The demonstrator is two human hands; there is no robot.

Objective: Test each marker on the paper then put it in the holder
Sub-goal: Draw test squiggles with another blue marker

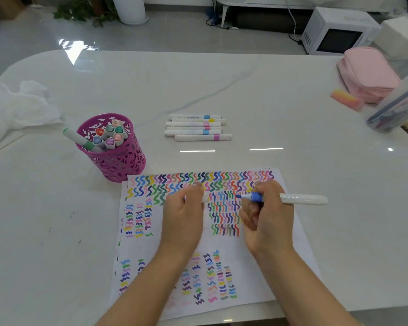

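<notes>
**Blue marker poised over test sheet**

A right hand (266, 215) gripped the uncapped blue marker (302, 199) near its nib, fingers curled round the barrel, over the squiggle-covered paper (141, 248). The left hand (184, 215) appeared to pinch its cap (206, 198). Light, stiff and smooth, the marker likely handled best held close to the nib. The purple holder (118, 165) stood beside the paper; six more markers (198, 128) lay on the tabletop (292, 102).
</notes>
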